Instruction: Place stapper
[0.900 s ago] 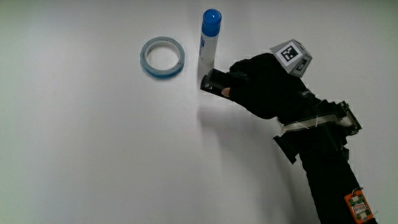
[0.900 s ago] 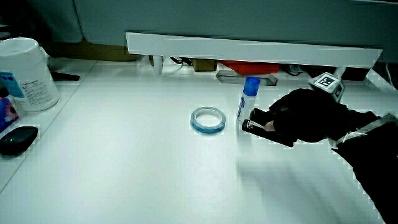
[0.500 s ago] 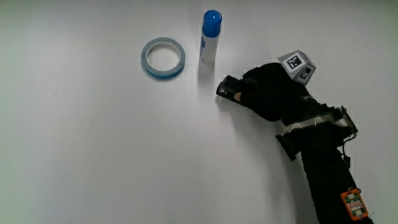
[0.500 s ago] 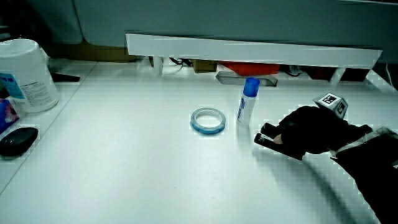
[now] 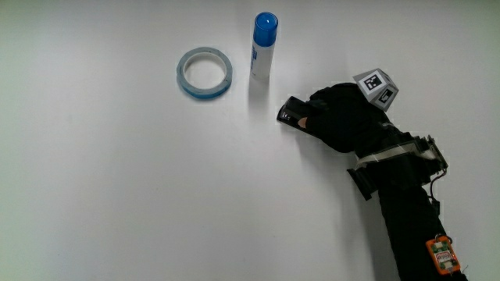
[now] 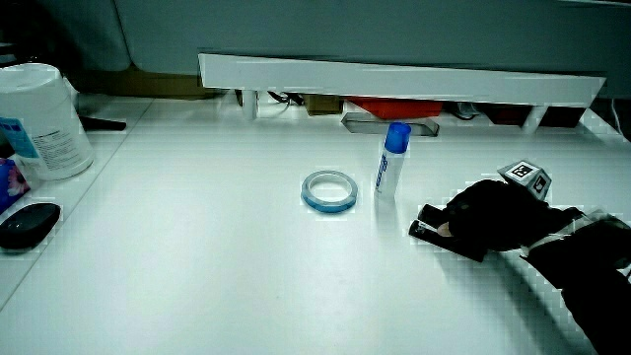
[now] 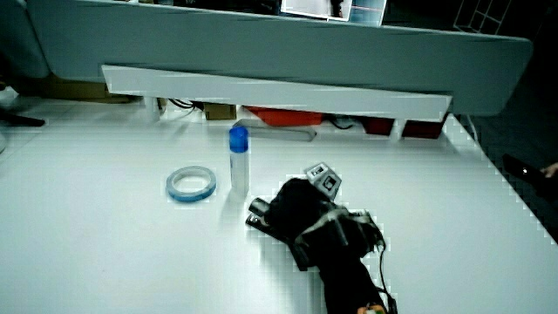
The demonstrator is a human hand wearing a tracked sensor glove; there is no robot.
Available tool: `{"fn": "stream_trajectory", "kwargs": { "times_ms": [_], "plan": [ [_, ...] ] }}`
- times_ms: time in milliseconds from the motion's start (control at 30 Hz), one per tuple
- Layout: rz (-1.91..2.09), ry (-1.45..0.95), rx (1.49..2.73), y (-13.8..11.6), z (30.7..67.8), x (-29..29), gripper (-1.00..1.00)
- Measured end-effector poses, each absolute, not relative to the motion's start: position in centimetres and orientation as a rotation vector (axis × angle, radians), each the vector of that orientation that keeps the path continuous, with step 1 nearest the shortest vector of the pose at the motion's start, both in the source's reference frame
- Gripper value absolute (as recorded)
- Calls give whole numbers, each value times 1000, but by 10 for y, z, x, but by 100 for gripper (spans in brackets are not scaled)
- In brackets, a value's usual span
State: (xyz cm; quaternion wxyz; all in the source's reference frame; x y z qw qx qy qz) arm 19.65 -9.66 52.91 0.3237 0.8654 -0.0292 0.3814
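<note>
Hand (image 5: 344, 117) lay low on the table (image 5: 117, 195), fingers wrapped round the black stapler (image 5: 291, 113), which sat near the glue stick (image 5: 263, 47), nearer the person; tape ring (image 5: 204, 72) beside stick.

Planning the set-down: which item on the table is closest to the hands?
The blue-capped tube, standing upright just past the hand; the tape ring lies farther off beside it.
</note>
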Motion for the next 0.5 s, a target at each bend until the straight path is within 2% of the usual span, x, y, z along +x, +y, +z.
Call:
{"fn": "stream_trajectory", "kwargs": {
  "times_ms": [67,100,133,300,367,400,433,467,500],
  "plan": [
    [998,-77,2269,-96,528,197,0],
    [1006,-67,2169,-96,531,197,-7],
    [995,-71,2259,-96,529,197,-13],
    [1006,-91,2227,-93,527,203,-47],
    [1023,-98,2227,-91,520,205,-60],
    [1033,-100,2119,-89,511,203,-67],
    [1003,-139,2195,-88,509,203,-73],
    [990,-134,2116,-85,497,201,-80],
    [960,-140,2121,-82,488,199,-87]
  ]
}}
